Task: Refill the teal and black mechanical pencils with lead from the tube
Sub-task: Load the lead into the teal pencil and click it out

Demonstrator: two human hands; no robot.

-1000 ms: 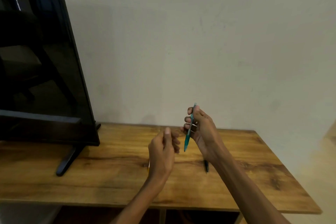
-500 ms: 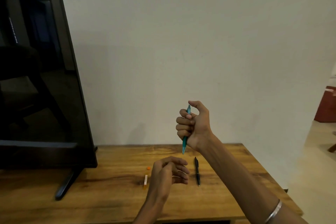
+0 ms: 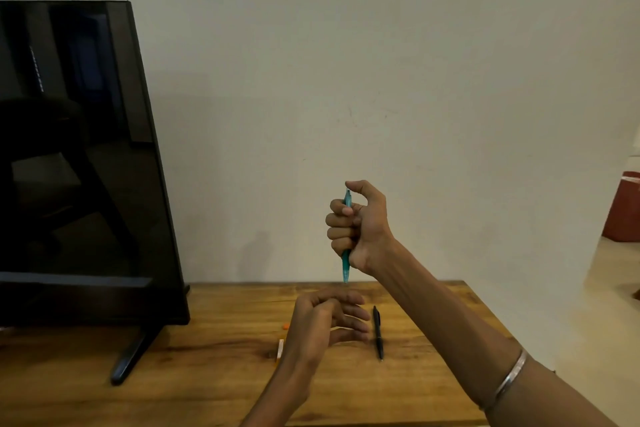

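Right hand (image 3: 356, 229) raised above the worktop (image 3: 214, 374), fingers curled in a fist-like grip round the barrel of the teal pencil (image 3: 345, 267), thumb bent over its upper end; the pencil hangs near upright, tip down, clear of the surface. Left hand (image 3: 322, 326) hovers low over the worktop with fingers loosely curled; whether it pinches a lead cannot be told. Black pencil (image 3: 378, 333) lies flat just to the right of the left hand, apart from it. Lead tube (image 3: 280, 347), a small pale and orange piece, lies mostly hidden behind the left wrist; a small orange bit (image 3: 286, 325), possibly its cap, rests a little further back. A dark monitor (image 3: 79, 163) stands at the left on its foot.

Handling, as judged: both pencils are light, stiff plastic and somewhat smooth, best held mid-barrel, leaving the top free for pressing or loading. The leads are very thin and brittle, calling for a gentle fingertip pinch and straight feeding. The tube is light and would tip or roll easily.
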